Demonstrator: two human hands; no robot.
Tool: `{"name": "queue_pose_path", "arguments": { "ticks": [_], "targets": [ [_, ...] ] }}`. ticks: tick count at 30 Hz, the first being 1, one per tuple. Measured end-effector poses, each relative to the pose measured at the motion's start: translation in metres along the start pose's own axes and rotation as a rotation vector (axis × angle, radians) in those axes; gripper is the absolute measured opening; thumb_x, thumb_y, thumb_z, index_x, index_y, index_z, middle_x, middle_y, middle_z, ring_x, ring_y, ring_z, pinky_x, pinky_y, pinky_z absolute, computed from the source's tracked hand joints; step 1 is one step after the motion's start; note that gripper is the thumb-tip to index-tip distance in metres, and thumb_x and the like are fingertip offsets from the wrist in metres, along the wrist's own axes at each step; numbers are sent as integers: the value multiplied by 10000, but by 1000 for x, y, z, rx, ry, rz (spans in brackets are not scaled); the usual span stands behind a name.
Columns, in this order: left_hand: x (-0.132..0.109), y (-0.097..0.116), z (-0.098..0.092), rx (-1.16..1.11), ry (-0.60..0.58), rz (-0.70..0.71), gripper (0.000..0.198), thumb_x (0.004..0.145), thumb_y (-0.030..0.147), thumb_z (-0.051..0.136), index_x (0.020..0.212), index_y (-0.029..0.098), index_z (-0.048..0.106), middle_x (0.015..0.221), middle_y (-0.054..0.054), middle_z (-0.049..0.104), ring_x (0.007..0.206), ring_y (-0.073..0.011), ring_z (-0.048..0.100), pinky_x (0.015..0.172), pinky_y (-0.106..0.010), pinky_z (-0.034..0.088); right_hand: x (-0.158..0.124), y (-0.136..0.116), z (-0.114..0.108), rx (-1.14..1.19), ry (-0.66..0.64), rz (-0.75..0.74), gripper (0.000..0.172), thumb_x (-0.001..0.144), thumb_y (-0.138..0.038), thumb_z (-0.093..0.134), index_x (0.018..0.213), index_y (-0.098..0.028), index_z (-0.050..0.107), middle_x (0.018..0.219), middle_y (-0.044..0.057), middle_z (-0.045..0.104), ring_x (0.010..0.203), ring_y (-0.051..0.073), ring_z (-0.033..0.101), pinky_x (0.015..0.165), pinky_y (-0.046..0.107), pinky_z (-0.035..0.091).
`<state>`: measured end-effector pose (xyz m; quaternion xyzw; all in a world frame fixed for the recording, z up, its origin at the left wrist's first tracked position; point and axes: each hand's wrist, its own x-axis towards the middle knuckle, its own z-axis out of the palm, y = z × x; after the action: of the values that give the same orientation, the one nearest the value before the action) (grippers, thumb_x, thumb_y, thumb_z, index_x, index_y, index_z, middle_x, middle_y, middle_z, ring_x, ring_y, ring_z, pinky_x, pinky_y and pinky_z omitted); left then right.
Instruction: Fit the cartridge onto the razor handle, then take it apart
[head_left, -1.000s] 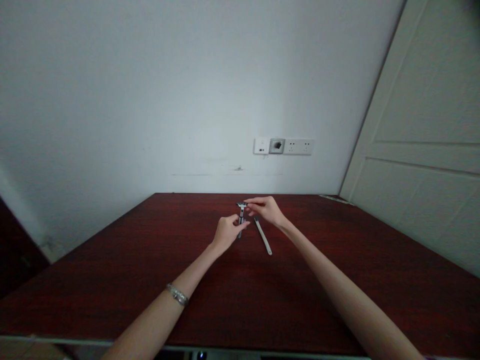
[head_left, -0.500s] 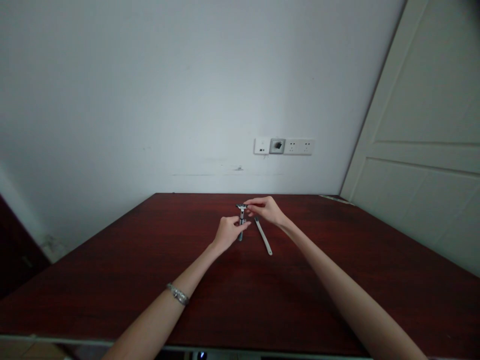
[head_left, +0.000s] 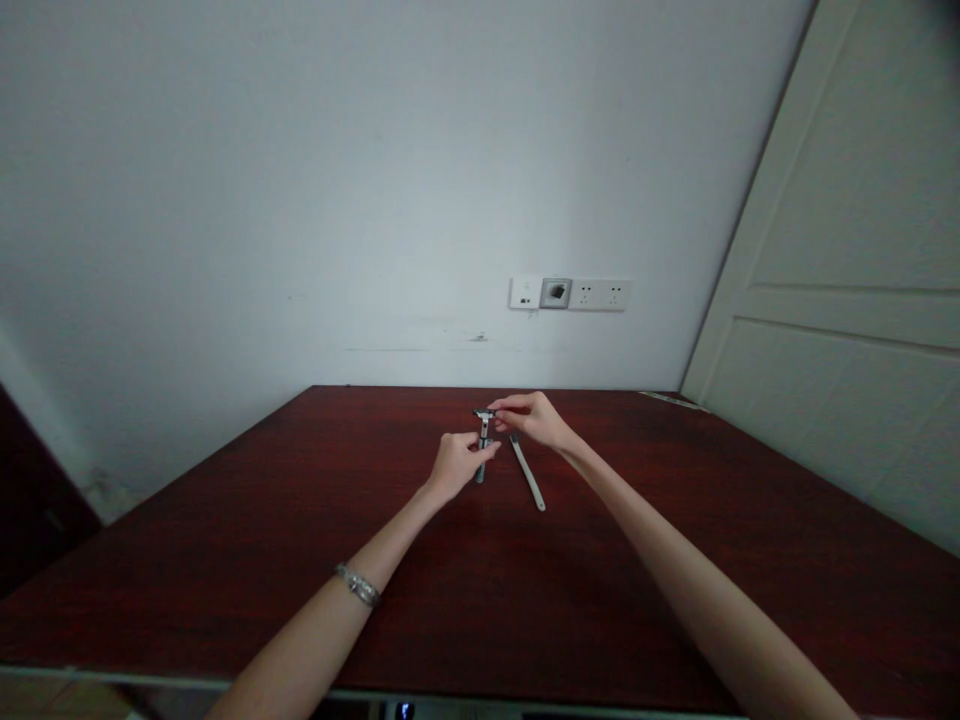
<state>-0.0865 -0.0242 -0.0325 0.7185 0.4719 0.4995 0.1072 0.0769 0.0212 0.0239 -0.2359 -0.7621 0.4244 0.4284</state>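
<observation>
A T-shaped razor (head_left: 484, 424) with a dark, narrow head and a silvery neck stands head-up over the table. Its handle is gripped by my left hand (head_left: 455, 463), thumb across the front. At the right end of the head, the thumb and fingertips of my right hand (head_left: 535, 418) pinch together on it. Just to the right, below my right hand, lies a slim pale stick (head_left: 529, 475) with a dark far end and a small hole at the near end; it looks like a toothbrush or small brush, though its far tip is too small to tell.
The dark red wooden table (head_left: 405, 620) stretches back to a white wall. On that wall sit several socket plates (head_left: 570, 293). A pale panelled door (head_left: 847, 340) leans into view on the right. A silvery bracelet (head_left: 358, 585) circles my left wrist.
Both hands hold almost the same pose on the razor. The whole view has shifted very slightly; the pale stick lies where it was.
</observation>
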Motion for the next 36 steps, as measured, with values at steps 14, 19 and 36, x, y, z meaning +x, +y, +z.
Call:
{"name": "queue_pose_path", "arguments": {
  "ticks": [14, 19, 36],
  "targets": [
    [1, 5, -6, 13, -21, 4, 407, 724, 440, 572, 535, 83, 620, 437, 28, 467, 434, -56, 328, 437, -189, 224, -2, -9, 0, -47, -21, -36, 258, 696, -264, 598, 884, -108, 682, 807, 64, 681, 657, 154, 642, 677, 309, 534],
    [1, 5, -8, 41, -18, 25, 414, 740, 429, 555, 506, 90, 594, 438, 32, 445, 437, -55, 319, 440, -190, 224, -3, -10, 0, -68, -16, -47, 270, 699, -279, 600, 895, -116, 688, 809, 64, 684, 656, 159, 642, 666, 308, 532],
    [2, 2, -10, 88, -4, 121, 362, 755, 410, 559, 596, 93, 633, 509, 9, 542, 475, -73, 398, 487, -193, 278, -2, -4, 4, 114, 77, 45, 326, 646, -332, 678, 891, -117, 696, 770, 67, 696, 681, 160, 652, 712, 339, 549]
  ]
}}
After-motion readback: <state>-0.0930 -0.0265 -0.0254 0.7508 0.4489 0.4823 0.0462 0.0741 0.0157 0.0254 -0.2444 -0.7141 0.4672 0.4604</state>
